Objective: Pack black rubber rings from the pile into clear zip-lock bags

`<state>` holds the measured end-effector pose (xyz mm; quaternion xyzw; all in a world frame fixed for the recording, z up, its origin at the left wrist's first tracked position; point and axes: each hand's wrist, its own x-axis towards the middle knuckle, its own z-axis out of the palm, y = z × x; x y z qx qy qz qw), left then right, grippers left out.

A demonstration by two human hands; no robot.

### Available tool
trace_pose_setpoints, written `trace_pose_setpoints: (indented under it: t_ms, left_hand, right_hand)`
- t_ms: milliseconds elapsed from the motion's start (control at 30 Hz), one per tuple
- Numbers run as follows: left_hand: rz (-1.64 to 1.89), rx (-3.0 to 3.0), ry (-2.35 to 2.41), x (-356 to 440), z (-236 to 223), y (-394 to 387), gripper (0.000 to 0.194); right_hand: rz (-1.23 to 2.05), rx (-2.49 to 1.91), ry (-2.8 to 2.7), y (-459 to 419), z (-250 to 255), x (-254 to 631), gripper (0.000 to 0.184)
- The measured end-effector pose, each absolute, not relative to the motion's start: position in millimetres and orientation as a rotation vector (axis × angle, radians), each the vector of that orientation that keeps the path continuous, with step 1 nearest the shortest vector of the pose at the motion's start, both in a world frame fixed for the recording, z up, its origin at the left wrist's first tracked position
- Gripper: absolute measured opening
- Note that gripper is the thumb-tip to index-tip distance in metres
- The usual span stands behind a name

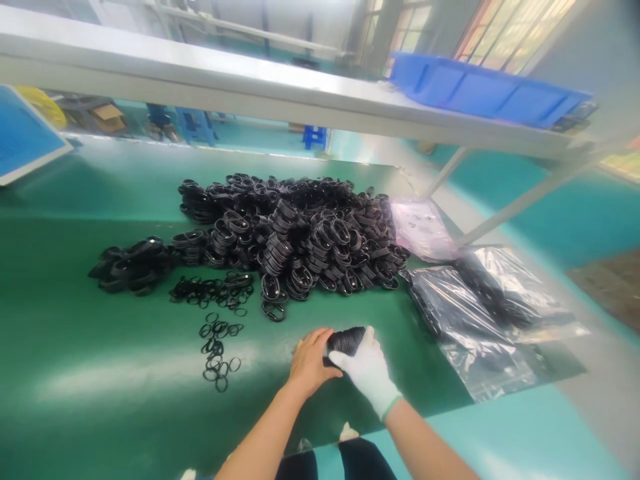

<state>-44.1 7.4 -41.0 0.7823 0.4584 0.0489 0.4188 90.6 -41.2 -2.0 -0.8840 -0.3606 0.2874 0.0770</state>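
Note:
Between my two hands is a row of coiled black cables (346, 341), pressed side by side near the table's front edge. My bare left hand (311, 360) closes on its left end, thumb toward me. On its right end grips my right hand (367, 367), which wears a white glove with a green cuff. Behind them a large pile of coiled black cables (300, 240) covers the middle of the green table (125, 347). Small black rings (217, 347) lie scattered to the left of my hands, with a denser heap of rings (195, 291) behind.
Clear plastic bags with black contents (460, 307) lie at the right, beside a pinkish bag (423, 227). Another cable heap (133, 267) sits left. Overhead runs a white shelf (225, 80) bearing a blue bin (480, 90). A blue panel (27, 137) stands far left.

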Motion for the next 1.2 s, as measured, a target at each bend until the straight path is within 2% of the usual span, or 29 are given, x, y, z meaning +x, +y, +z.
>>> trace_pose_setpoints:
  t_ms: [67, 267, 600, 733, 867, 1067, 1200]
  left_hand:
    - [0.118, 1.966, 1.146, -44.8, -41.1, 7.0, 0.077]
    - [0.137, 1.997, 1.109, -46.3, -46.0, 6.1, 0.083]
    - [0.052, 2.090, 1.130, -44.4, -52.2, 19.0, 0.071]
    - [0.093, 2.176, 1.168, -39.5, -65.3, 22.2, 0.064]
    - [0.081, 2.224, 1.234, -35.1, -69.0, 20.5, 0.058]
    - [0.000, 2.307, 1.199, 3.7, -29.0, 1.2, 0.064]
    - [-0.046, 2.281, 0.873, 60.8, 4.3, -32.3, 0.072]
  right_hand:
    - [0.733, -2.742, -1.087, -44.4, -7.6, 75.2, 0.106]
    - [0.665, -2.777, -1.074, -44.3, -14.9, 74.7, 0.105]
    - [0.537, -2.776, -0.937, -28.0, -26.5, 54.1, 0.119]
    - [0.476, -2.779, -0.838, -17.9, -32.2, 56.6, 0.110]
    - [0.582, -2.756, -0.841, -13.8, -20.8, 68.7, 0.104]
    - [0.829, -2.464, -0.649, -45.9, 5.2, 115.9, 0.106]
    - [0.912, -2.156, -0.284, -114.8, 22.1, 169.4, 0.097]
